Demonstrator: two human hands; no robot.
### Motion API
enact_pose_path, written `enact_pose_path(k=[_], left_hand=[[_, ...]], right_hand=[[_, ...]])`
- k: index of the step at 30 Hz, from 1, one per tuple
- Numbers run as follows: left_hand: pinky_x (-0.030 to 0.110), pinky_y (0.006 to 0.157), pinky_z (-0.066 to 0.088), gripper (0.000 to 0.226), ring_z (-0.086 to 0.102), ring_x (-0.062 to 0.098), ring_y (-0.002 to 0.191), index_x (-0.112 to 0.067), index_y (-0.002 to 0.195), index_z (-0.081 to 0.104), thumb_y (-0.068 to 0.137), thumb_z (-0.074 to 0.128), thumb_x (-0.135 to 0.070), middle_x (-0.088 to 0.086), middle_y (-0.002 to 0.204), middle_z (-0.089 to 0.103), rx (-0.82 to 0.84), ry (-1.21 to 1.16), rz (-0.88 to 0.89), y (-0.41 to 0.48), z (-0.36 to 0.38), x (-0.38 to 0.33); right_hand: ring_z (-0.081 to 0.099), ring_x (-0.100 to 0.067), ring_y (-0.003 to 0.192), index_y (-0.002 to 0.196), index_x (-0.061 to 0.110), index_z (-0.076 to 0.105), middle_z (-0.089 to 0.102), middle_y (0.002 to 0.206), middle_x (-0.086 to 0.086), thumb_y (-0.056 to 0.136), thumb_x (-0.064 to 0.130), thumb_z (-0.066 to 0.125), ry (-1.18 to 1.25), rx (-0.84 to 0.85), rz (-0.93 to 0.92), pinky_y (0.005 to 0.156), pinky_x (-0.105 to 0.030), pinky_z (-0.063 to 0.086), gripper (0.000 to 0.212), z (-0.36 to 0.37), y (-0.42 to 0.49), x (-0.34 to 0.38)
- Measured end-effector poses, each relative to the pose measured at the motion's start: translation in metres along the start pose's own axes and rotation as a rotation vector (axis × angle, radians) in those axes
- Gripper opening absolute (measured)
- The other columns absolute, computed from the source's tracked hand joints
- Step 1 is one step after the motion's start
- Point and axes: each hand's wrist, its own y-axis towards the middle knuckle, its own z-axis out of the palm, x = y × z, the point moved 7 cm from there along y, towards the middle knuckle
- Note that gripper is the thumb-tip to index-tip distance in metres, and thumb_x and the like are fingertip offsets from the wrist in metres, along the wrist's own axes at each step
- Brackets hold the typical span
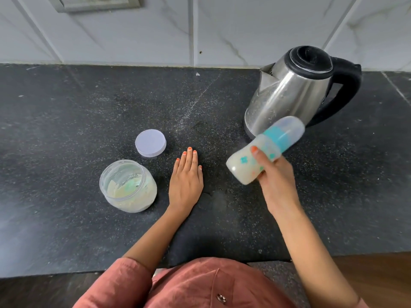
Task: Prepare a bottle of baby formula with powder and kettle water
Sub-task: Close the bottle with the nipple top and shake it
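No legible text or numbers — only blurred teal and orange motifs on the bottle (pixel 242 166)

A black speckled stone counter (pixel 66 130) spread beneath the grip and far to its left. Beyond the grip rose a wall of pale marble-veined tiles (pixel 244 30), with a grey switch plate (pixel 95 2) high to its left. Nearer than the grip, to its right, lay a brown wood-toned surface (pixel 378 276).

shirt (pixel 200 285): rust-pink | sleeves (pixel 124 276): short | metal snap btn (pixel 220 297) | nails (pixel 189 148): orange polish

view: head | faces forward-down, wide-angle | close above countertop (pixel 66 130)
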Motion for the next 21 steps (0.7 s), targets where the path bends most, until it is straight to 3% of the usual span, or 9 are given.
enact_pose_path(k=[2,6,8,11,13,15,17,19,21], left_hand=[[0.041,0.108,0.025,0.052,0.042,0.030,0.130,0.001,0.134,0.042,0.094,0.022,-0.026,0.017,0.140,0.043,0.006,0.005,0.002,-0.001,0.001,0.000],[0.039,0.110,0.021,0.049,0.036,0.030,0.134,0.000,0.137,0.037,0.095,0.029,-0.022,0.017,0.144,0.037,0.015,-0.006,0.000,0.000,0.002,0.000],[0.038,0.111,0.019,0.047,0.034,0.030,0.135,0.000,0.138,0.035,0.096,0.032,-0.020,0.016,0.145,0.035,0.015,-0.006,0.005,0.000,0.001,-0.001],[0.038,0.112,0.019,0.045,0.033,0.030,0.136,0.000,0.138,0.034,0.097,0.035,-0.018,0.017,0.146,0.034,0.013,-0.010,0.006,0.000,0.000,-0.001],[0.039,0.111,0.021,0.046,0.036,0.030,0.134,0.001,0.137,0.037,0.096,0.032,-0.019,0.017,0.144,0.037,0.007,-0.008,-0.002,0.000,-0.002,-0.001],[0.040,0.110,0.022,0.047,0.038,0.031,0.132,0.001,0.136,0.039,0.094,0.031,-0.021,0.018,0.143,0.040,0.008,-0.008,-0.006,0.000,-0.002,-0.002],[0.040,0.110,0.022,0.048,0.038,0.031,0.132,0.001,0.136,0.039,0.094,0.031,-0.021,0.018,0.142,0.040,0.009,-0.016,-0.008,0.000,-0.002,-0.002],[0.041,0.110,0.024,0.049,0.039,0.031,0.132,0.001,0.135,0.039,0.095,0.025,-0.023,0.018,0.142,0.040,0.018,-0.017,-0.008,0.000,-0.002,-0.002],[0.043,0.108,0.028,0.053,0.041,0.032,0.130,0.002,0.134,0.042,0.094,0.020,-0.025,0.019,0.140,0.043,0.019,-0.016,-0.008,0.000,-0.002,-0.002]], right_hand=[[0.064,-0.007,0.092,0.108,0.020,0.056,0.065,0.099,0.005,0.074,0.015,0.066,0.024,-0.035,-0.049,0.082,-0.025,0.054,0.036,-0.002,0.003,0.002],[0.064,-0.013,0.087,0.091,0.019,0.063,0.069,0.087,0.003,0.067,0.007,0.072,-0.356,0.249,0.105,0.078,-0.026,0.053,0.029,0.010,-0.020,-0.026],[0.064,-0.013,0.086,0.087,0.021,0.064,0.069,0.085,0.003,0.064,0.009,0.075,-0.459,0.267,0.133,0.078,-0.026,0.052,0.028,0.006,-0.023,-0.028],[0.064,-0.014,0.092,0.095,0.018,0.063,0.069,0.095,0.000,0.057,0.021,0.072,-0.156,0.122,0.057,0.082,-0.030,0.053,0.039,-0.004,-0.007,-0.008],[0.064,-0.012,0.096,0.106,0.018,0.060,0.067,0.103,0.001,0.063,0.023,0.069,0.020,-0.016,-0.029,0.082,-0.028,0.054,0.044,-0.012,0.004,0.003],[0.064,-0.012,0.097,0.111,0.016,0.058,0.066,0.104,0.001,0.067,0.023,0.069,0.027,-0.047,-0.057,0.083,-0.029,0.054,0.046,-0.012,0.002,0.001],[0.066,-0.012,0.090,0.099,0.017,0.063,0.069,0.095,0.001,0.063,0.020,0.072,-0.146,0.049,0.009,0.080,-0.030,0.055,0.037,-0.003,-0.013,-0.012],[0.066,-0.006,0.076,0.083,0.019,0.065,0.071,0.078,0.007,0.066,0.010,0.074,-0.355,0.191,0.076,0.069,-0.021,0.055,0.022,0.007,-0.031,-0.025],[0.066,-0.002,0.069,0.079,0.020,0.065,0.070,0.074,0.008,0.066,0.008,0.074,-0.369,0.189,0.071,0.063,-0.017,0.054,0.020,0.005,-0.031,-0.023]])
